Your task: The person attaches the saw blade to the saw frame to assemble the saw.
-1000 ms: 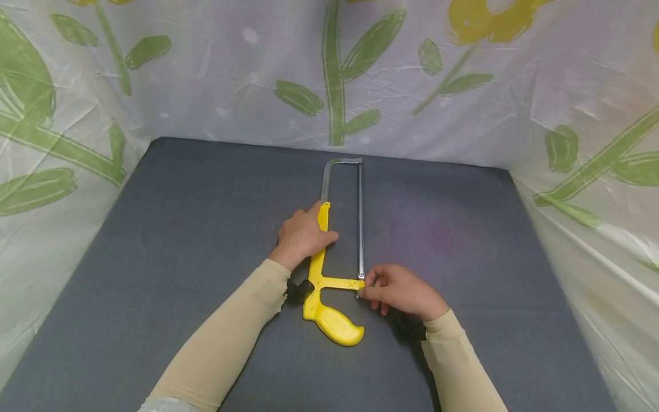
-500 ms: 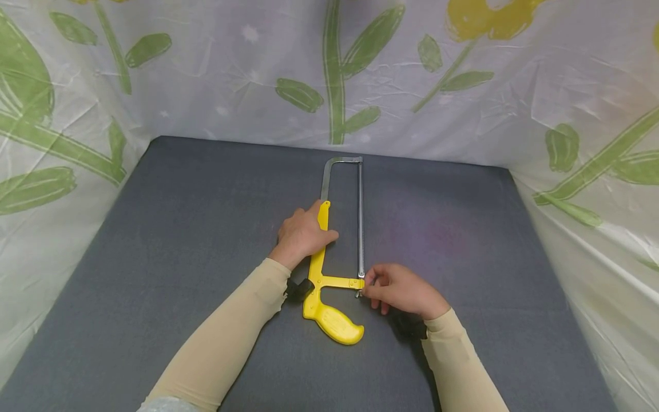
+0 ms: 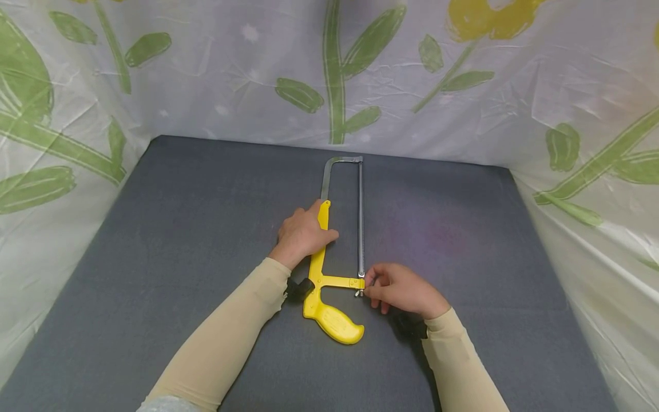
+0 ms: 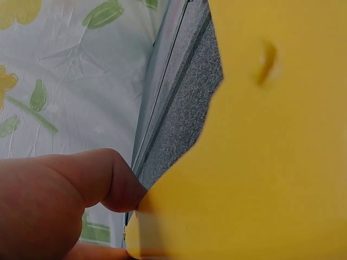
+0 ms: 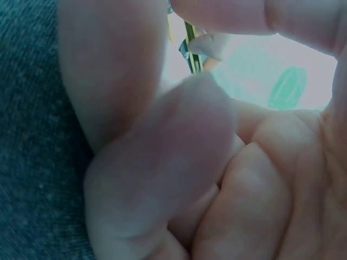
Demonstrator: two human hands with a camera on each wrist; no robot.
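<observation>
Fingers of the left hand (image 3: 304, 233) are gripping the hacksaw (image 3: 316, 264), which is lying on the dark table (image 3: 206, 194); those of the right hand (image 3: 404, 290) are sitting curled beside the hacksaw's wing nut (image 3: 358, 294), whether pinching, I cannot tell.

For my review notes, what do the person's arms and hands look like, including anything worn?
The left hand and right hand wear no gloves. The left sleeve and right sleeve are plain beige, with uneven wrist edges. A black device sits at the left wrist, a dark, shadowed device at the right. Grey fabric shows at the left sleeve's upper end.
</observation>
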